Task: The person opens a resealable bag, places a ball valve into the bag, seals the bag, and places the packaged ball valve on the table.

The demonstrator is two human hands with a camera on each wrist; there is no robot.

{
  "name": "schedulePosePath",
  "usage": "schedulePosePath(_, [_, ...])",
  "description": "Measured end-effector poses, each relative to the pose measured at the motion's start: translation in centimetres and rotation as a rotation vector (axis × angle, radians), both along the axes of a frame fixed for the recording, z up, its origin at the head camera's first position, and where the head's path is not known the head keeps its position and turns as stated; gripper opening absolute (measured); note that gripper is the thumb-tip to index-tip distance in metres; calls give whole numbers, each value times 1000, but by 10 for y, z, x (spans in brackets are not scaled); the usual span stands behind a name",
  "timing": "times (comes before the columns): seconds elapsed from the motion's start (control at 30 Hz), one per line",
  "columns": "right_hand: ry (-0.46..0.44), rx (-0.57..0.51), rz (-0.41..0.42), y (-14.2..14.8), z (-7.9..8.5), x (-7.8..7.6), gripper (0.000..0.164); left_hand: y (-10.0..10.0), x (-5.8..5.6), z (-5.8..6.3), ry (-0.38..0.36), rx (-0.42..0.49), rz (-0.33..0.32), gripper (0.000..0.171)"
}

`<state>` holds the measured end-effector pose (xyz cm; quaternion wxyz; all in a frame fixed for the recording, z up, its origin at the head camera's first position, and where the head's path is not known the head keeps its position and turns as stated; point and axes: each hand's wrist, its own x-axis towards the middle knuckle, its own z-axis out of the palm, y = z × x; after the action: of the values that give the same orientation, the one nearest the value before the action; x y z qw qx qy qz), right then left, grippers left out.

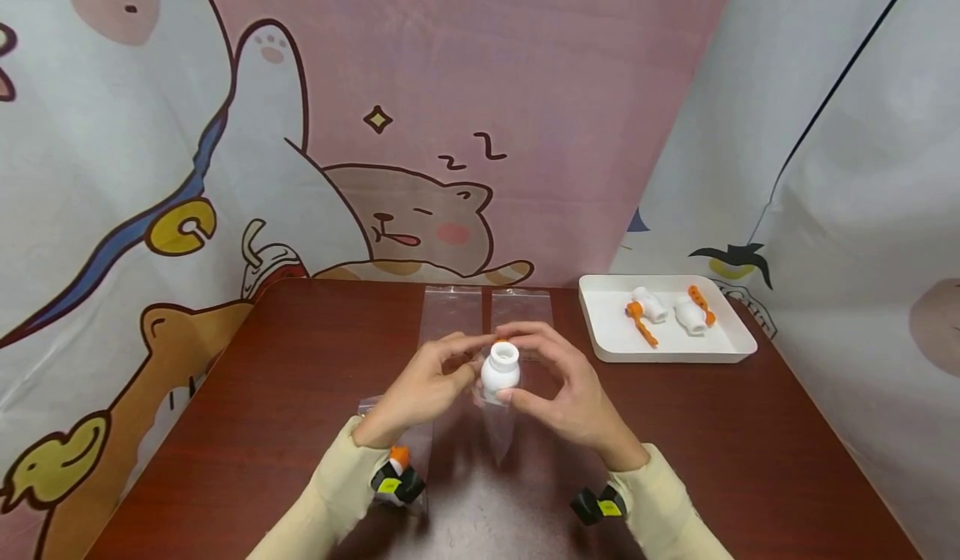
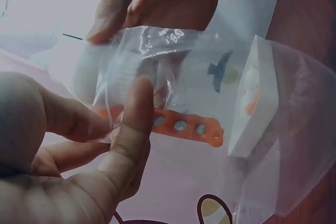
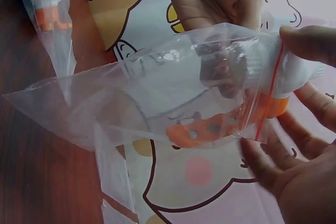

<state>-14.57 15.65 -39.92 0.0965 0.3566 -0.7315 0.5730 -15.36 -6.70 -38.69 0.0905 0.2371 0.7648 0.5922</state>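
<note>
A small white bottle (image 1: pixel 500 372) stands with its ringed neck up, partly inside a clear zip bag (image 3: pixel 157 87) with a red seal line. Beside the bottle, an orange strip with holes (image 2: pixel 181 125) also reaches into the bag. My left hand (image 1: pixel 427 381) pinches the bag's mouth between thumb and fingers. On the other side, my right hand (image 1: pixel 570 385) grips the bottle at the bag's opening, thumb against it and fingers around by the orange strip. The rest of the bag hangs loose below the hands.
Two flat clear bags (image 1: pixel 450 310) lie behind the hands. A white tray (image 1: pixel 600 335) at back right holds two white bottles (image 1: pixel 690 317) and two orange pieces (image 1: pixel 642 327). Near my left wrist lies a filled bag (image 3: pixel 48 17) with white and orange parts.
</note>
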Motion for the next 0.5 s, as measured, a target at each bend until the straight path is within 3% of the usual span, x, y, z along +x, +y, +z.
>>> schedulePosePath(0.23, [-129,85,-62,3,1,4,48,3,2,-1,86,-79,92,33])
schedulePosePath(0.5, [-190,90,-57,4,4,7,48,11,2,-7,80,-49,185,30])
